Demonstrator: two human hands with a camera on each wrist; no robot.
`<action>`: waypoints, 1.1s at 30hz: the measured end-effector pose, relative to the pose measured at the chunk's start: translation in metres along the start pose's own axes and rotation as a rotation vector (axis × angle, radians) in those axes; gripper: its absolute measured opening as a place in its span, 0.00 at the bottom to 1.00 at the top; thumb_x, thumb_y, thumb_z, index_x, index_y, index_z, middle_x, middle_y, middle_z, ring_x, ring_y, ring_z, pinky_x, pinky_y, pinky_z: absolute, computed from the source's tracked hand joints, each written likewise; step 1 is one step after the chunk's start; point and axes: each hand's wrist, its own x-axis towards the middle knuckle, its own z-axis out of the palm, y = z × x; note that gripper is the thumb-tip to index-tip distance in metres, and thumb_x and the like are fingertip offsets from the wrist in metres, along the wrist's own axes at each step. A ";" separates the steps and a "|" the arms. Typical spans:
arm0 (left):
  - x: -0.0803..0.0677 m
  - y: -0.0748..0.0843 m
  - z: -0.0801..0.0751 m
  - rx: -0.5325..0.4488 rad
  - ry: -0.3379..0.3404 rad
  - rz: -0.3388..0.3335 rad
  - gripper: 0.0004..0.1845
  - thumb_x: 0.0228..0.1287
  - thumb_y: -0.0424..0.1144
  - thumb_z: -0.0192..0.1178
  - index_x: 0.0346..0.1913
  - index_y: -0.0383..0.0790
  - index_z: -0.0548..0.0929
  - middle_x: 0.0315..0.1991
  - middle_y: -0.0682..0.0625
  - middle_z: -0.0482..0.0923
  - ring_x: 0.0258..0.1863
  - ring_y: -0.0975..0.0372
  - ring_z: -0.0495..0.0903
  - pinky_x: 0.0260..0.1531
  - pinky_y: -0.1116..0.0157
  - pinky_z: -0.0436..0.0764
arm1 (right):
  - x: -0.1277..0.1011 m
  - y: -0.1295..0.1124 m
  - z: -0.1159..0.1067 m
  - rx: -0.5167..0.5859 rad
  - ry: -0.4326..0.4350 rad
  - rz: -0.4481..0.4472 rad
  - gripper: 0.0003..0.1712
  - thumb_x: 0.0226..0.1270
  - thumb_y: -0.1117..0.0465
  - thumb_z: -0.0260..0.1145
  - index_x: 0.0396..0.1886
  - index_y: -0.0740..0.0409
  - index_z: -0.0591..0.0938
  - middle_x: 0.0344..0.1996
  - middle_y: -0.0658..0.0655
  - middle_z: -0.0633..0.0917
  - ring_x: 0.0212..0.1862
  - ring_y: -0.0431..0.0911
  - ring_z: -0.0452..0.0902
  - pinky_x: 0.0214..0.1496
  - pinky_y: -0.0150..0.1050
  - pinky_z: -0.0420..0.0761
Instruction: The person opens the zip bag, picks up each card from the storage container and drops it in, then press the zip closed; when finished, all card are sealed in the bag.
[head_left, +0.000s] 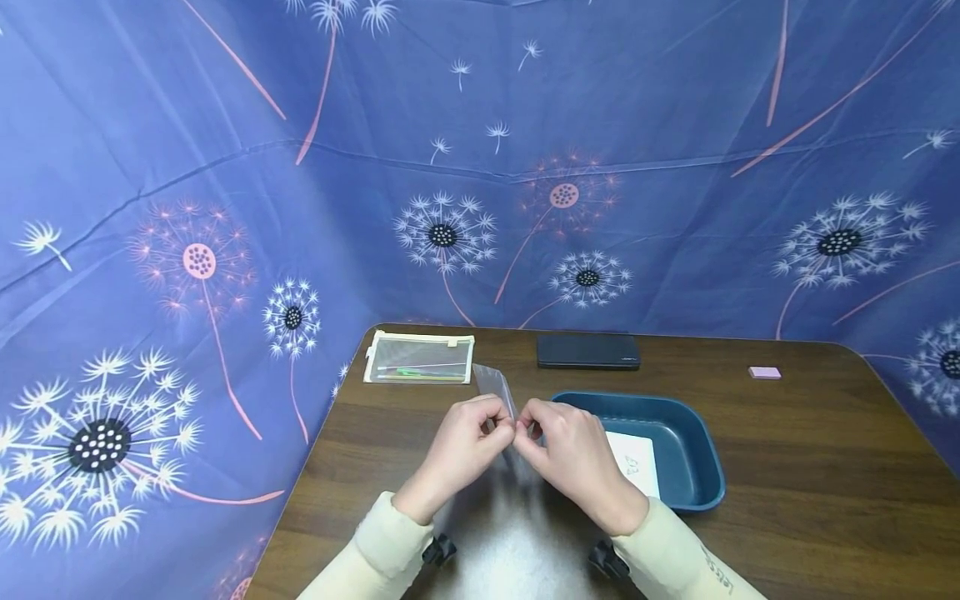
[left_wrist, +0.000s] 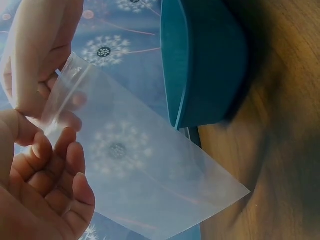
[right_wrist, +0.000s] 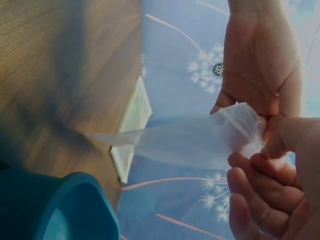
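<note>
A clear zip-top plastic bag (left_wrist: 130,145) hangs between my two hands, its zip edge uppermost and its lower corner close over the table. My left hand (head_left: 467,437) pinches that top edge between thumb and forefinger. Right beside it, thumb to thumb, my right hand (head_left: 570,450) pinches the same edge. In the left wrist view the other fingers of the left hand curl loosely beside the film. The right wrist view shows the bag (right_wrist: 185,137) nearly edge-on and see-through, with nothing visible inside.
A teal tub (head_left: 693,450) with a white card (head_left: 636,467) in it stands by the right forearm. Farther back lie a mesh zip pouch (head_left: 420,346) holding pens, a dark flat case (head_left: 588,352) and a pink eraser (head_left: 764,372). Patterned blue cloth hangs behind the wooden table.
</note>
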 end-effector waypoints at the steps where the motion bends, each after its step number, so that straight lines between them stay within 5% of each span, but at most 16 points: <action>1: 0.000 0.000 0.000 -0.001 -0.001 -0.004 0.13 0.59 0.32 0.59 0.23 0.54 0.74 0.25 0.61 0.71 0.21 0.66 0.70 0.22 0.70 0.69 | 0.000 0.000 0.000 0.002 -0.003 0.003 0.09 0.55 0.66 0.70 0.24 0.48 0.80 0.18 0.42 0.77 0.20 0.34 0.69 0.21 0.29 0.68; 13: -0.002 -0.007 -0.004 0.096 0.038 0.050 0.14 0.51 0.31 0.60 0.20 0.52 0.69 0.21 0.58 0.67 0.17 0.71 0.60 0.19 0.71 0.61 | 0.000 0.007 -0.005 -0.051 -0.017 0.036 0.09 0.53 0.65 0.69 0.23 0.47 0.78 0.16 0.41 0.73 0.17 0.33 0.62 0.18 0.30 0.64; 19: -0.006 -0.014 -0.013 0.099 0.040 0.020 0.15 0.50 0.32 0.59 0.16 0.52 0.66 0.27 0.64 0.76 0.21 0.67 0.69 0.21 0.71 0.65 | 0.000 0.017 -0.010 -0.077 0.000 0.055 0.09 0.51 0.66 0.66 0.22 0.47 0.77 0.16 0.40 0.72 0.16 0.33 0.61 0.17 0.32 0.62; 26: -0.011 -0.019 -0.021 0.030 0.019 -0.045 0.17 0.50 0.31 0.58 0.14 0.52 0.66 0.36 0.59 0.87 0.28 0.69 0.80 0.21 0.69 0.69 | -0.001 0.025 -0.016 -0.100 -0.018 0.084 0.10 0.53 0.67 0.65 0.23 0.47 0.76 0.16 0.38 0.69 0.15 0.32 0.60 0.16 0.32 0.61; 33: -0.018 -0.022 -0.024 0.078 0.014 -0.039 0.16 0.48 0.31 0.58 0.14 0.53 0.66 0.36 0.62 0.86 0.25 0.69 0.76 0.21 0.70 0.68 | 0.000 0.029 -0.021 -0.127 -0.046 0.100 0.08 0.54 0.67 0.64 0.22 0.49 0.77 0.15 0.38 0.67 0.14 0.33 0.57 0.15 0.33 0.58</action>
